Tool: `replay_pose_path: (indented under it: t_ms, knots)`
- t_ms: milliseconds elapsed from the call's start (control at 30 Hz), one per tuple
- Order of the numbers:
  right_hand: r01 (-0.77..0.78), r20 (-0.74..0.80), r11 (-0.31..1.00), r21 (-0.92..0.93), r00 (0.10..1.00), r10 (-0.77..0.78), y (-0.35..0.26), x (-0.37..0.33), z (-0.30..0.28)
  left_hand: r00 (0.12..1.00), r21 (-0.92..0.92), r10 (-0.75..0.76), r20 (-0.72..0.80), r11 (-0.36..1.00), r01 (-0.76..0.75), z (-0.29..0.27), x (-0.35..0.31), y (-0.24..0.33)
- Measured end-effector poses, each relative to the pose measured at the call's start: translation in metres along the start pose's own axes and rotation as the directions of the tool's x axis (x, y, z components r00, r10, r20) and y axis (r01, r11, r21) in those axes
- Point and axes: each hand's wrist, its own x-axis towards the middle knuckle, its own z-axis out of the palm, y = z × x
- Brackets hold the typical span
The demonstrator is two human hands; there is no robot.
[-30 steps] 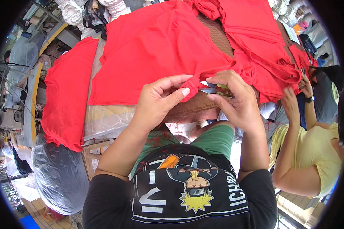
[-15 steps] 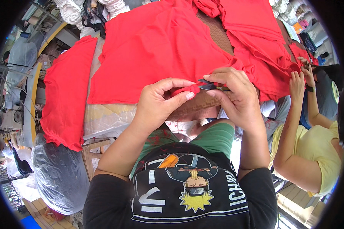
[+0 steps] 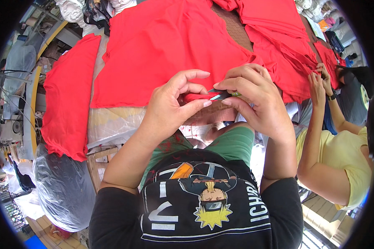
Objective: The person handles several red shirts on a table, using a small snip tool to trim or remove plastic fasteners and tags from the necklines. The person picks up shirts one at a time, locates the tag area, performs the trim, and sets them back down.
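Note:
Near the front edge of the table, my left hand is closed on a bunched edge of red fabric, its index finger raised. My right hand grips small thread snips between thumb and fingers. Their dark blades point left and touch the held fabric between my two hands. Fingers partly cover the snips' handle. Just beyond, a large red garment lies spread over the table.
Folded red fabric hangs at the left, above a plastic-wrapped bundle. More red garments are heaped at the right on the brown table surface. A co-worker in a yellow top handles fabric at the far right.
The snips have moved left onto the red fabric, and their blades look closer together. My left index finger has lifted away from the thumb. The co-worker's hands shift slightly.

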Motion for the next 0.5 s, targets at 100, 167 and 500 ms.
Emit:
replay_pose_path:
  t_ms: [100, 167, 500]
  knots:
    - [0.022, 0.007, 1.0, 0.006, 1.0, -0.022, 0.0014, -0.0007, 0.0007, 1.0, 0.01, 0.001, 0.022, 1.0, -0.001, -0.0008, 0.0002, 0.0007]
    - [0.026, -0.007, 1.0, 0.007, 1.0, -0.026, 0.0013, -0.0013, 0.0012, 0.999, 0.013, 0.007, 0.035, 1.0, -0.008, -0.0011, 0.0005, -0.0002]
    - [-0.036, -0.034, 0.998, 0.061, 0.999, 0.038, 0.0005, -0.0009, 0.0001, 0.999, 0.029, 0.008, 0.046, 1.0, -0.009, -0.0002, 0.0014, -0.0021]
